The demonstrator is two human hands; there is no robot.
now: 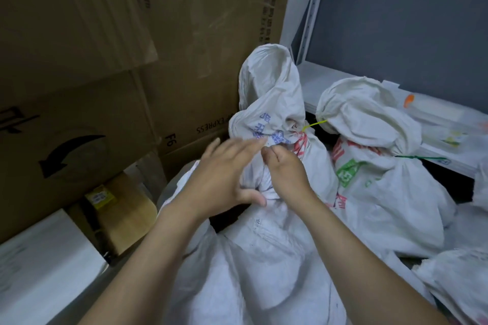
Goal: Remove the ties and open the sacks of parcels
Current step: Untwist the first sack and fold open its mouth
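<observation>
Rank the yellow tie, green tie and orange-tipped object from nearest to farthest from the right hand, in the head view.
1. Yellow tie, on the sack the right hand grips.
2. Green tie, on the next sack rightward.
3. Orange-tipped object, back on the shelf.

Single view: a wide-angle camera worn on the head. It is looking forward and steeply down from above and behind both forearms, which are entering at the bottom edge. It is sitting close in. The left hand and right hand are meeting near frame centre on the sack. Cardboard boxes are filling the upper left, and a white shelf frame is crossing the upper right.
</observation>
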